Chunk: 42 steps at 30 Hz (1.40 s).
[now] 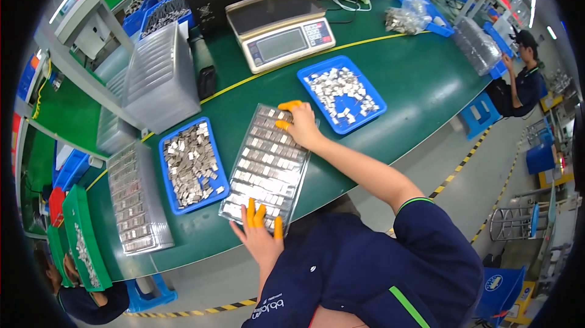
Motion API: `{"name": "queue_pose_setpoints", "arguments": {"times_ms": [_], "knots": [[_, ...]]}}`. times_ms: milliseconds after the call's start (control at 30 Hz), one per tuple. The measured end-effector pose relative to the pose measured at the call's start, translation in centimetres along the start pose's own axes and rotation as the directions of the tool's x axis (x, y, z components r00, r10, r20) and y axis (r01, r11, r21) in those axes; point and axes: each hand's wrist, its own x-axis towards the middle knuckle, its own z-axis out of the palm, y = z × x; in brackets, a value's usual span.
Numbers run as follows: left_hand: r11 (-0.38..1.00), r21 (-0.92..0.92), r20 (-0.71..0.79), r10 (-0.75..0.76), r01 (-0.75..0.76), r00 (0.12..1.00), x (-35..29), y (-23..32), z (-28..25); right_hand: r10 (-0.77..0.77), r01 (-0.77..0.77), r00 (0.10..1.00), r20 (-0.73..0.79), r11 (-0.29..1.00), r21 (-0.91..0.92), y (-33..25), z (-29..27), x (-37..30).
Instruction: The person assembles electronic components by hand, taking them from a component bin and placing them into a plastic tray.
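Clear glossy plastic tray, shiny metal parts, matt green table mat

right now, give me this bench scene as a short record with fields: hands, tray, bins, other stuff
left hand: left hand, orange finger cots, fingertips on the near end of the clear parts tray
right hand: right hand, orange cots, resting on the tray's far end
tray: clear compartment tray filled with small metal parts, on the green bench
bins: blue tray of metal parts left of it, another blue tray to the right
other: weighing scale behind; stack of clear trays at far left
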Motion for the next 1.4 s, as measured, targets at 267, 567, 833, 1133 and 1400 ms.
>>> {"name": "queue_pose_setpoints", "arguments": {"times_ms": [267, 567, 833, 1133, 1400], "knots": [[0.977, 0.070, -0.226, -0.180, 0.200, 0.957, -3.3, -1.3, -1.4, -0.013, 0.018, 0.993, 0.120, 0.999, -0.034, -0.9, -5.5, -6.8], [0.570, -0.262, -0.035, -0.812, 0.779, 0.582, -4.2, -0.3, -3.4, 0.024, -0.012, 0.998, 0.066, 0.985, -0.170, -2.8, -8.1, -12.7], [0.278, -0.736, 0.300, -0.685, 0.618, 0.664, -5.7, -4.2, -3.1, 0.114, -0.126, 0.991, -0.063, 0.961, -0.248, -2.3, -9.6, -15.8], [0.201, -0.660, 0.517, -0.578, 0.724, 0.631, -4.6, -2.4, -2.8, 0.525, -0.563, 0.826, -0.206, 0.788, -0.248, -1.6, -13.2, -19.1], [0.197, -0.555, 0.592, -0.590, 0.808, 0.550, -3.9, -3.8, -1.7, 0.572, -0.868, 0.481, 0.664, 0.201, 0.454, 3.0, -13.8, -20.2]]}}
